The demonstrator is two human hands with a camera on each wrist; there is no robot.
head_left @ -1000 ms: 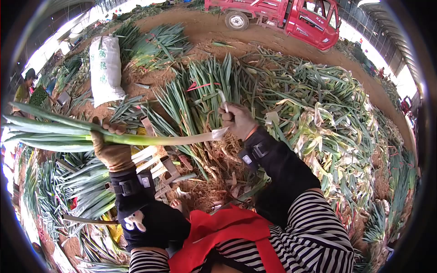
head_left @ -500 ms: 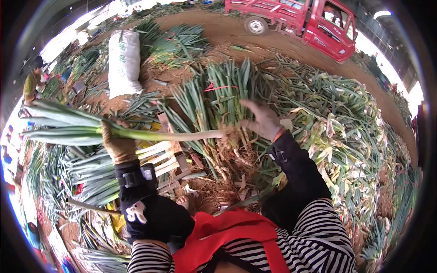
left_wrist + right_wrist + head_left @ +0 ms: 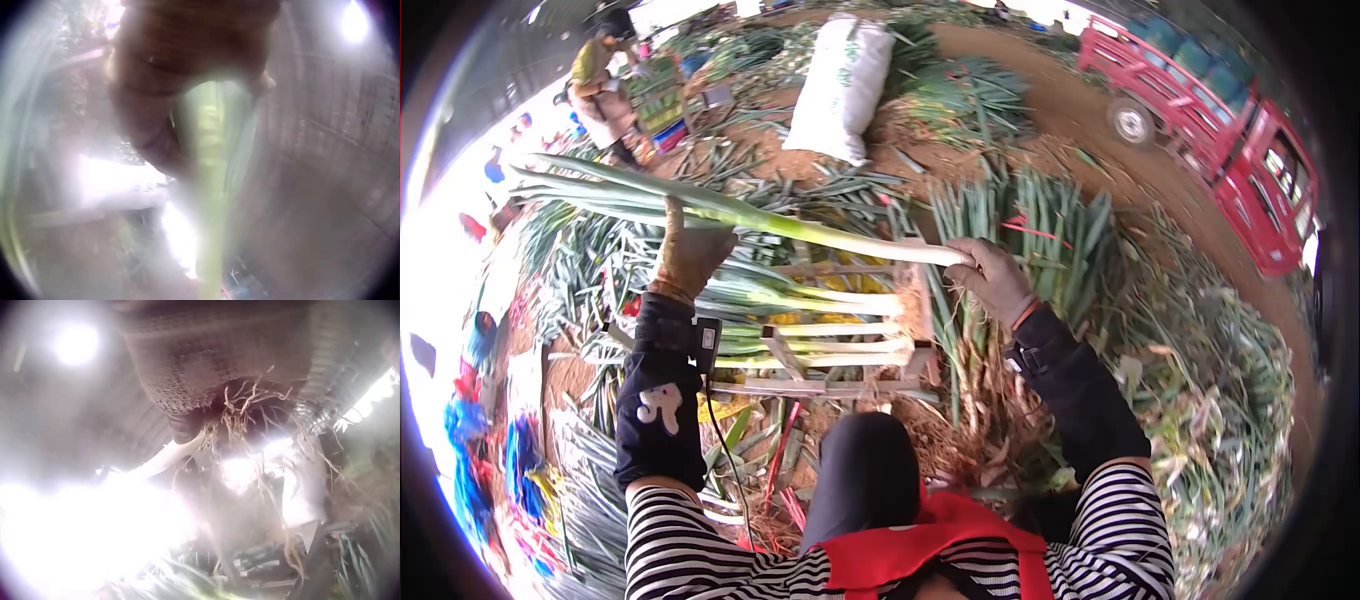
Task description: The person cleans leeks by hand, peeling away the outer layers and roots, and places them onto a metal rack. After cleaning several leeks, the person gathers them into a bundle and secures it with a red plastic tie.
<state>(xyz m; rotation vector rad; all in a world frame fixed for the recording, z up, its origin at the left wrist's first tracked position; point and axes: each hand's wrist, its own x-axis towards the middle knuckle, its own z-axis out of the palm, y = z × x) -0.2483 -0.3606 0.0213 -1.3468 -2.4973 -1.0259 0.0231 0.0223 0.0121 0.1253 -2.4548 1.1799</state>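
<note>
A long leek [image 3: 800, 228] is held level across the front of the body, leaves to the left, white end to the right. My gloved left hand [image 3: 690, 250] grips it where the leaves begin; the left wrist view shows the fingers of this hand [image 3: 187, 56] round the green stalk [image 3: 212, 187]. My gloved right hand [image 3: 992, 280] pinches the root end. In the right wrist view, thin roots [image 3: 237, 419] hang below the right hand [image 3: 219, 356]. Beneath the held leek, several leeks [image 3: 840, 345] lie in a wooden frame [image 3: 840, 388].
Upright leeks with a red tie [image 3: 1040, 225] stand right of the frame. A heap of leaves [image 3: 1220, 380] lies at the right. Farther off are a white sack [image 3: 840, 90], a red truck [image 3: 1200, 120] and a person [image 3: 600, 85] at the upper left.
The view has swung left. My right hand, which stood spread beside the root end, now pinches it. The leek has moved over the wooden frame, and its loose pale strip is gone from the right hand.
</note>
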